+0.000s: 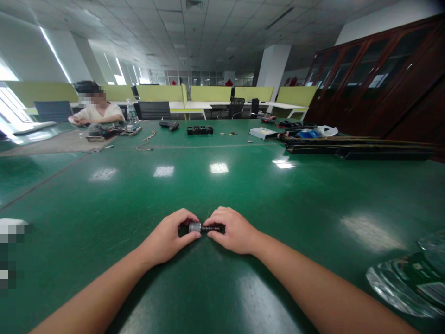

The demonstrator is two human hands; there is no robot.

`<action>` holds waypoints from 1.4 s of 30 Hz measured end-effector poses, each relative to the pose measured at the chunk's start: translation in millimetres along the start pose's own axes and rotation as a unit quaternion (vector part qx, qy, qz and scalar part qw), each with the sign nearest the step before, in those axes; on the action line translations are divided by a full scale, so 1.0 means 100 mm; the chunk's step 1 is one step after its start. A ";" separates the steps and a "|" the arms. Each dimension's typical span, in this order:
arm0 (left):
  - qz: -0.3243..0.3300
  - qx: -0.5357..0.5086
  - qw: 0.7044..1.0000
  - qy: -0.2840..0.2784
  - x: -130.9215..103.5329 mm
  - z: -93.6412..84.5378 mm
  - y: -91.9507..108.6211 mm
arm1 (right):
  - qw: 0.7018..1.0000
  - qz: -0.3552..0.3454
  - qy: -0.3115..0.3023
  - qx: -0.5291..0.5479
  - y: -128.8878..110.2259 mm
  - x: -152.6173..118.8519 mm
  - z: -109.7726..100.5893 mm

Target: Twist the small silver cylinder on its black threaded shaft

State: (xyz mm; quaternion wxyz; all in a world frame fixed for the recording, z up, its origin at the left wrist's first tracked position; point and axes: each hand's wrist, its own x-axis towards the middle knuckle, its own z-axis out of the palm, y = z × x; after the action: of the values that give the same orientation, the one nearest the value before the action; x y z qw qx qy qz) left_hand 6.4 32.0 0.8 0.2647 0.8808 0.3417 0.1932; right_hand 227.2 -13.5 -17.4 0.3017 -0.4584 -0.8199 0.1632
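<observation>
A small part lies level between my hands, low over the green table (194, 185) or resting on it; I cannot tell which. Its left end is a silver cylinder (195, 227), like a small motor, and a dark ridged shaft (210, 228) sticks out to the right. My left hand (171, 235) curls around the silver cylinder, thumb below and fingers above. From the other side, my right hand (233, 230) pinches around the dark shaft, whose far end is partly hidden in the palm. The two sets of fingertips are close together.
A large clear bottle (410, 278) lies at the right edge. Toward the far side are a power drill (169, 125), a black block (200, 130), a silver box (263, 133) and long dark strips (347, 146). Another person (97, 109) sits at the far left.
</observation>
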 end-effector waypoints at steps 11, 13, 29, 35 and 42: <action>-0.002 -0.010 1.000 -0.001 -0.01 0.00 0.01 | 1.000 0.003 0.008 0.005 -0.01 -0.01 -0.02; -0.003 -0.012 1.000 -0.002 0.00 -0.01 0.01 | 1.000 0.004 0.011 0.007 -0.01 -0.01 -0.02; 0.000 -0.001 1.000 0.000 0.00 -0.01 0.02 | 0.999 0.032 0.014 -0.013 -0.02 -0.01 -0.01; 0.002 -0.002 1.000 0.000 0.00 -0.01 0.03 | 0.999 0.038 0.019 -0.011 -0.03 -0.01 -0.02; -0.002 0.000 1.000 -0.001 0.00 0.00 0.02 | 0.999 0.039 0.024 -0.013 -0.03 -0.02 -0.02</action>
State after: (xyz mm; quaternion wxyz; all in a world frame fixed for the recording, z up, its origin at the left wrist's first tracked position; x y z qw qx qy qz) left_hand 7.7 30.4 2.1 0.2658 0.8801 0.3436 0.1917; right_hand 227.4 -16.4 -15.2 0.3083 -0.4977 -0.7961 0.1530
